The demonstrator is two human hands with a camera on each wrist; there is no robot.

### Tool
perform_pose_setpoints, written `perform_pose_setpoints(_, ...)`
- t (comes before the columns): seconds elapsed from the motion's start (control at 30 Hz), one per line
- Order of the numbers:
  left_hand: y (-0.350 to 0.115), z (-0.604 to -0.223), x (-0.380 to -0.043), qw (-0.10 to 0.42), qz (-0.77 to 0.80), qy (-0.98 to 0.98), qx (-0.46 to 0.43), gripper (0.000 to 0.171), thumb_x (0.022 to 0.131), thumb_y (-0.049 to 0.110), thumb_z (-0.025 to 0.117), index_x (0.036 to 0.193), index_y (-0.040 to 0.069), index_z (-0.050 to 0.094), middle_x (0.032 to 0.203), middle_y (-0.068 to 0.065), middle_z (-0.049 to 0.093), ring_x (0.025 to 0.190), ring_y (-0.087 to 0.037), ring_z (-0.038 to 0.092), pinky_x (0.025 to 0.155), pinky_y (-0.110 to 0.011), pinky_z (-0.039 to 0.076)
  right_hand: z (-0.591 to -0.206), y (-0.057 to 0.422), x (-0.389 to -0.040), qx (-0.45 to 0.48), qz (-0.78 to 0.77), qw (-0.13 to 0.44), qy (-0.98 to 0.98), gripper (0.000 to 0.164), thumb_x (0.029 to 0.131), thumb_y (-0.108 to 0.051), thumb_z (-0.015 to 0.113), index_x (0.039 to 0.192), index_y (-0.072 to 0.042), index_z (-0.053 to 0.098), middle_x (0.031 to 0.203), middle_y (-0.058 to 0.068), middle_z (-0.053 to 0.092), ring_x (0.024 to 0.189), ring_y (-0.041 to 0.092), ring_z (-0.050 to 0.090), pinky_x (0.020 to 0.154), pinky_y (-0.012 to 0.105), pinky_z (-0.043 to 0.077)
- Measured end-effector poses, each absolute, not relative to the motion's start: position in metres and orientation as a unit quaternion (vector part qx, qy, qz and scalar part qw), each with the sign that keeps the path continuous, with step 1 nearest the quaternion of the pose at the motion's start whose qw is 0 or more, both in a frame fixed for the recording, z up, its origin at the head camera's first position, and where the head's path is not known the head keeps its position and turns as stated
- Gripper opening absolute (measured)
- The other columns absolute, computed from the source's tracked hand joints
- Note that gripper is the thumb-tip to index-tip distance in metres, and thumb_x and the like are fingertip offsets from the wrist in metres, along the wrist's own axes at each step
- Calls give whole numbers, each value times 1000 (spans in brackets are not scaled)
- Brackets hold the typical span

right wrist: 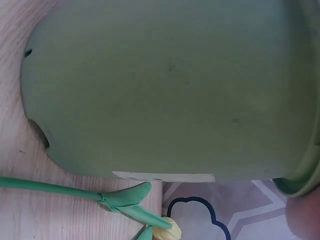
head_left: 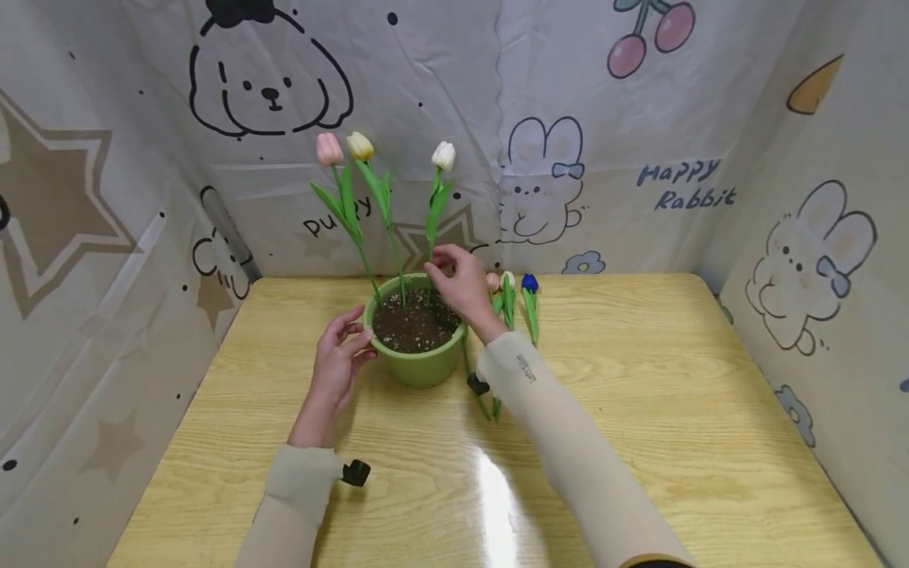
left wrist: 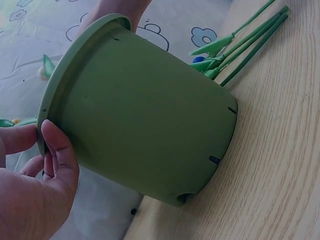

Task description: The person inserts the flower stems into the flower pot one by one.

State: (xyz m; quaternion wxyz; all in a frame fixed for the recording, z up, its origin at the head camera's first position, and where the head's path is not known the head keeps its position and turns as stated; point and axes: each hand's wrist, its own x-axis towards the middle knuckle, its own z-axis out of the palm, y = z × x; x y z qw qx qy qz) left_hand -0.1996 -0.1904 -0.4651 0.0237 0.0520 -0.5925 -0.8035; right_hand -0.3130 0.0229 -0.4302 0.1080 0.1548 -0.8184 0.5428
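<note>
A green flower pot [head_left: 420, 369] filled with dark soil [head_left: 410, 327] stands on the table. My left hand [head_left: 337, 355] pinches its rim at the left; the left wrist view shows the thumb and fingers on either side of that rim [left wrist: 46, 102]. Over the soil, my right hand [head_left: 463, 288] pinches the lower stem of an upright white tulip [head_left: 443, 156]. A pink tulip [head_left: 330, 148] and a yellow tulip [head_left: 360, 146] stand in the soil on the left, both leaning left. In the right wrist view the pot wall [right wrist: 165, 90] hides most of the right hand.
Right of the pot lie several loose tulips, among them a blue one [head_left: 529, 284], a white one [head_left: 507, 281] and a pink one [head_left: 493, 282]; the right forearm partly covers their stems. A printed cloth [head_left: 426, 87] hangs behind and beside the wooden table [head_left: 639, 379].
</note>
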Motion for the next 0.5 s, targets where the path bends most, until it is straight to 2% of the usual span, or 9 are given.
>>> perform_pose_setpoints(0.17,-188,-465,-199,21,-806,-589,55,51,101,-7,54,151,1,45,106,-1,51,75,-7,61,64,-16,56,-428,36,-309,133,548,106,-819,30,99,-14,72,125,1,69,114,16,74,108,27,70,96,31,61)
perform_pose_setpoints(0.5,-190,-464,-199,17,-804,-591,58,51,101,-6,55,151,1,44,107,-2,51,76,-7,62,65,-16,56,-418,96,-298,127,555,93,-817,31,101,-21,69,128,-5,69,115,15,72,107,29,67,95,44,57)
